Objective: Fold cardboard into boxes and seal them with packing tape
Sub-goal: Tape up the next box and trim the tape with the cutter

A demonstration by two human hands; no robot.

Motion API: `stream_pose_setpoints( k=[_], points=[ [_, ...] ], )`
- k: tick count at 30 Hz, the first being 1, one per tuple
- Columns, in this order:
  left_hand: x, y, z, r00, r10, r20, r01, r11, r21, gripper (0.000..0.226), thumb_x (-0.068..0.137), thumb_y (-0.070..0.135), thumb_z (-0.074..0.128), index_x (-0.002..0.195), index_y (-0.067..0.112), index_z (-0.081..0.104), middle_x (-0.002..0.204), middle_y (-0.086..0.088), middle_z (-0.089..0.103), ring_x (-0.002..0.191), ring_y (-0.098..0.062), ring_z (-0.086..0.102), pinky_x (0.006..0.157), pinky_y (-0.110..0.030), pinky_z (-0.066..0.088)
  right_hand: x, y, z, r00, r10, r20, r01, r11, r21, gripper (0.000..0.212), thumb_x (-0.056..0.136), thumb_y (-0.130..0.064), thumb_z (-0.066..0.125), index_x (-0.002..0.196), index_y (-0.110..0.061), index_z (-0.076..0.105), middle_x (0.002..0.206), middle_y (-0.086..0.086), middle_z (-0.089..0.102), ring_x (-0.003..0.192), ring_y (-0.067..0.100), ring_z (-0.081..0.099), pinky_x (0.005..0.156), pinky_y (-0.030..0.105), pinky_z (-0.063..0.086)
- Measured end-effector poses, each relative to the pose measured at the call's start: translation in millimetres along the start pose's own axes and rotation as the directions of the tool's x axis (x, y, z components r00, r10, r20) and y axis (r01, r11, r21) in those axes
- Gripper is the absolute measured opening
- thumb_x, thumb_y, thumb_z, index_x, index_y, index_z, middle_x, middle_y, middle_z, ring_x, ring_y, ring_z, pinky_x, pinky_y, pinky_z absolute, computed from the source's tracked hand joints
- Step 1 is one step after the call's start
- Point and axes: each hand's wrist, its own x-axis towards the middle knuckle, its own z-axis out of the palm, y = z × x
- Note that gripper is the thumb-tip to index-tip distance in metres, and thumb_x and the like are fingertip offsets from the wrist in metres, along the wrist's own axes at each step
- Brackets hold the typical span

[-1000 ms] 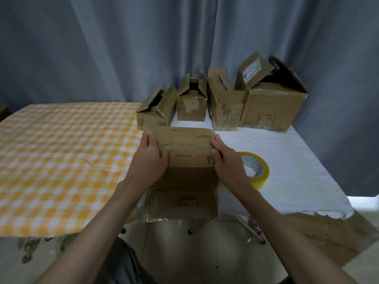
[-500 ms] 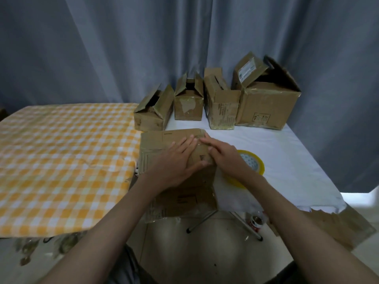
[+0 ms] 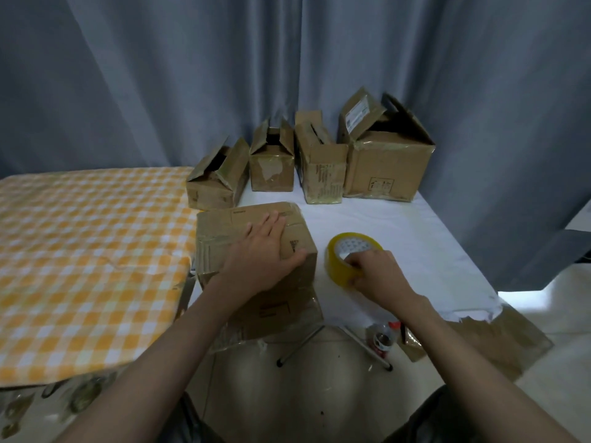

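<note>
A brown cardboard box [image 3: 220, 238] stands at the near edge of the white table [image 3: 415, 238], its top flaps folded down. My left hand [image 3: 262, 254] lies flat on those flaps, fingers straight, pressing them closed. Just right of the box sits a yellow roll of packing tape [image 3: 339, 257]. My right hand [image 3: 377, 273] grips the roll's near rim, fingers curled over it into the core. A lower flap of the box hangs down past the table edge.
Several folded cardboard boxes [image 3: 387, 161] with open top flaps stand in a row at the back, against a grey curtain. An orange checked cloth [image 3: 89, 251] covers the table on the left. Flat cardboard [image 3: 479, 337] and a can [image 3: 382, 340] lie on the floor below.
My right hand left the box top and moved right onto the tape roll. My left hand slid to the middle of the flaps and now holds them down alone.
</note>
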Motion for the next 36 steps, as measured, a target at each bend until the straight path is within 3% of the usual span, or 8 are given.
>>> stream_pose_setpoints(
  k=[5, 9, 13, 17, 20, 24, 32, 36],
  points=[
    [8, 13, -19, 0.994, 0.03, -0.101, -0.048, 0.983, -0.18, 0.069, 0.096, 0.053, 0.048, 0.154, 0.021, 0.028, 0.16, 0.0, 0.026, 0.146, -0.02, 0.025, 0.12, -0.042, 0.021, -11, 9, -15, 0.992, 0.053, -0.115, -0.026, 0.973, 0.228, 0.041, 0.081, -0.013, 0.074, 0.121, -0.019, 0.071, 0.122, 0.007, 0.071, 0.116, 0.034, 0.061, 0.097, 0.036, 0.044],
    [15, 36, -35, 0.968, 0.162, -0.191, -0.218, 0.921, -0.323, 0.043, 0.102, 0.027, 0.05, 0.143, 0.015, 0.051, 0.144, -0.003, 0.05, 0.132, -0.017, 0.045, 0.109, -0.027, 0.032, -21, 13, -31, 0.984, 0.059, -0.167, 0.016, 0.91, 0.415, 0.034, 0.08, -0.008, 0.078, 0.114, -0.016, 0.073, 0.117, 0.003, 0.072, 0.114, 0.028, 0.061, 0.084, 0.024, 0.038],
    [18, 59, -45, 0.957, 0.205, -0.207, -0.28, 0.843, -0.46, 0.035, 0.103, 0.024, 0.051, 0.135, 0.018, 0.06, 0.129, 0.0, 0.058, 0.112, -0.011, 0.056, 0.094, -0.025, 0.046, -31, 14, -44, 0.987, 0.047, -0.152, 0.032, 0.877, 0.479, 0.038, 0.083, -0.012, 0.079, 0.12, -0.018, 0.071, 0.112, -0.003, 0.07, 0.108, 0.02, 0.059, 0.078, 0.016, 0.034],
    [15, 68, -45, 0.938, 0.257, -0.235, -0.344, 0.786, -0.514, 0.026, 0.099, 0.02, 0.057, 0.122, 0.02, 0.07, 0.116, 0.002, 0.06, 0.104, -0.008, 0.058, 0.088, -0.026, 0.051, -40, 14, -55, 0.991, -0.022, -0.129, 0.09, 0.834, 0.544, 0.031, 0.085, -0.014, 0.078, 0.101, -0.037, 0.066, 0.1, -0.009, 0.069, 0.096, 0.015, 0.061, 0.073, 0.008, 0.039],
    [10, 69, -45, 0.927, 0.233, -0.294, -0.368, 0.721, -0.588, 0.019, 0.093, 0.016, 0.067, 0.11, 0.019, 0.076, 0.107, 0.003, 0.063, 0.096, -0.008, 0.062, 0.081, -0.027, 0.055, -45, 15, -60, 0.993, -0.041, -0.112, 0.099, 0.808, 0.581, 0.03, 0.085, -0.014, 0.077, 0.1, -0.037, 0.066, 0.101, -0.007, 0.071, 0.098, 0.017, 0.063, 0.082, 0.02, 0.048],
    [4, 71, -44, 0.908, 0.228, -0.351, -0.408, 0.671, -0.619, 0.015, 0.088, 0.014, 0.073, 0.102, 0.016, 0.079, 0.101, 0.003, 0.067, 0.095, -0.011, 0.064, 0.076, -0.023, 0.056, -49, 13, -64, 0.997, -0.051, -0.052, 0.072, 0.796, 0.601, 0.028, 0.088, -0.016, 0.075, 0.115, -0.023, 0.07, 0.106, -0.004, 0.071, 0.102, 0.018, 0.063, 0.092, 0.041, 0.052],
    [-7, 79, -43, 0.91, 0.159, -0.382, -0.381, 0.68, -0.627, 0.007, 0.086, 0.012, 0.075, 0.092, 0.015, 0.079, 0.09, 0.005, 0.069, 0.086, -0.008, 0.064, 0.07, -0.019, 0.054, -53, 9, -66, 0.998, -0.063, -0.011, 0.058, 0.798, 0.6, 0.023, 0.091, -0.017, 0.071, 0.114, -0.021, 0.07, 0.107, -0.002, 0.071, 0.1, 0.017, 0.063, 0.092, 0.042, 0.054],
    [-10, 85, -42, 0.939, 0.099, -0.328, -0.301, 0.695, -0.653, 0.005, 0.092, 0.008, 0.066, 0.09, 0.009, 0.071, 0.087, 0.002, 0.068, 0.078, -0.003, 0.061, 0.066, -0.01, 0.045, -55, 6, -68, 0.999, -0.024, 0.024, 0.0, 0.716, 0.698, 0.012, 0.091, -0.02, 0.07, 0.103, -0.021, 0.073, 0.097, 0.004, 0.073, 0.095, 0.022, 0.066, 0.09, 0.045, 0.055]
  ],
)
